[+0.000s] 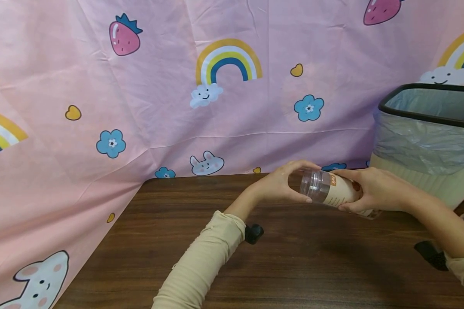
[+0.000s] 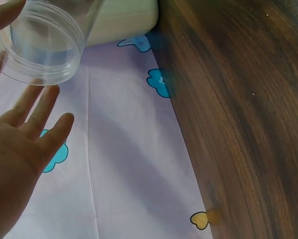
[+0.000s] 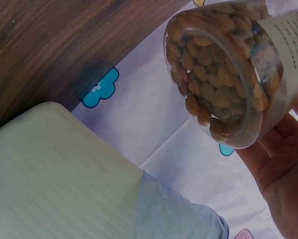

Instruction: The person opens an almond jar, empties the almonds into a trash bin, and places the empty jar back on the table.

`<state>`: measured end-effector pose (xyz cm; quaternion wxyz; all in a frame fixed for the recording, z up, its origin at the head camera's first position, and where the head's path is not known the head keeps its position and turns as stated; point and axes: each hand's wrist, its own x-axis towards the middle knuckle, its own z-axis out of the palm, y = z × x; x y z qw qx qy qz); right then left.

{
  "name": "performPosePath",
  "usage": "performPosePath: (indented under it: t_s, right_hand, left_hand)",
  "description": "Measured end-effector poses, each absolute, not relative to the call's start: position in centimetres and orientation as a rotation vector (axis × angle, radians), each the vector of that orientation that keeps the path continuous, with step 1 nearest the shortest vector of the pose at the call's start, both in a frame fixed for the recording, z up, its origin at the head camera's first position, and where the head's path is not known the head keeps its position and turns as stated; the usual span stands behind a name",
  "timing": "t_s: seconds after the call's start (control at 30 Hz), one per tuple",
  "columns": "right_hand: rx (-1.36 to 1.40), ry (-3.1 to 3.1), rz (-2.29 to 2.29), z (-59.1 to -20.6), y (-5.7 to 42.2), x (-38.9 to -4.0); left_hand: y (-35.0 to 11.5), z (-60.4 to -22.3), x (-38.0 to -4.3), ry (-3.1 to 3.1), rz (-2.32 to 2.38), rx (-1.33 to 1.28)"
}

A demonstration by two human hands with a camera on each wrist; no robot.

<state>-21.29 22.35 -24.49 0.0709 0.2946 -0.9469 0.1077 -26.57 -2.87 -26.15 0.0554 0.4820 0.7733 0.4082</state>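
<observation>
A clear plastic jar of almonds (image 1: 342,189) with a cream label is held tilted above the table, its threaded mouth (image 2: 44,50) toward the left and no lid on it. My right hand (image 1: 383,189) grips the jar round its labelled lower part. At the mouth end, my left hand (image 1: 278,182) holds the rim between thumb and fingers, with a gap between palm and mouth. Its other fingers spread loosely below the rim in the left wrist view. Almonds (image 3: 213,74) lie against the jar's base in the right wrist view.
A cream bin (image 3: 54,174) with a black rim and a bluish bag liner (image 1: 425,141) stands at the back right. The dark wooden table (image 1: 294,266) meets a pink patterned cloth (image 1: 158,86) behind it. A cable lies at the right edge.
</observation>
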Motion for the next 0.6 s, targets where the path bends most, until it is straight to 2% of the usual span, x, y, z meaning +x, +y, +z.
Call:
performPosePath:
  t_s: [0.6]
  right_hand:
    - [0.893, -2.858, 0.333, -24.57, 22.45, -21.17]
  left_hand:
    - [-2.48, -26.33, -26.65, 2.450, 1.159, 1.145]
